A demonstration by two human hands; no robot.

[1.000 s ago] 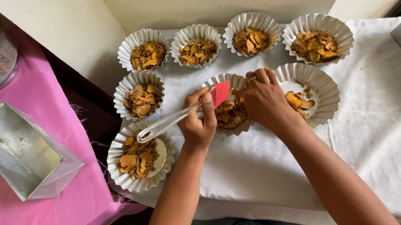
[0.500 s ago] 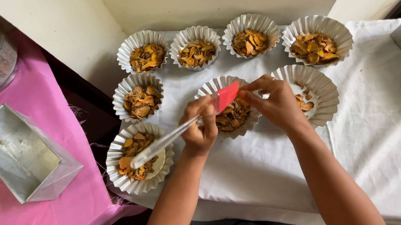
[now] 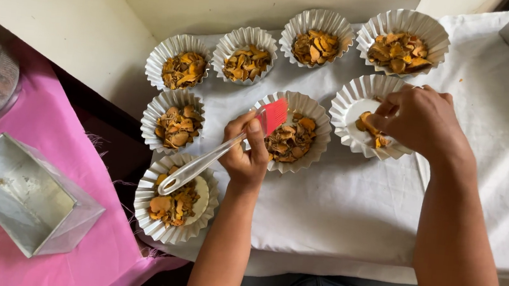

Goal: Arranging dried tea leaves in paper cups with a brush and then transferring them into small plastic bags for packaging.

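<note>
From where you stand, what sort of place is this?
Probably a home kitchen or small food-preparation table. Fluted paper cups of dried orange-brown slices sit on a white cloth, the left hand holds a red silicone brush, and a metal tin lies nearby.

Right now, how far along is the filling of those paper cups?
Six paper cups look filled with orange-brown chips, among them the far-right cup. In hand: the left hand holds a red-tipped spatula over the centre cup, while the right hand drops chips into a nearly empty cup. Left: filling that one up; the near cup still shows bare paper.
</note>
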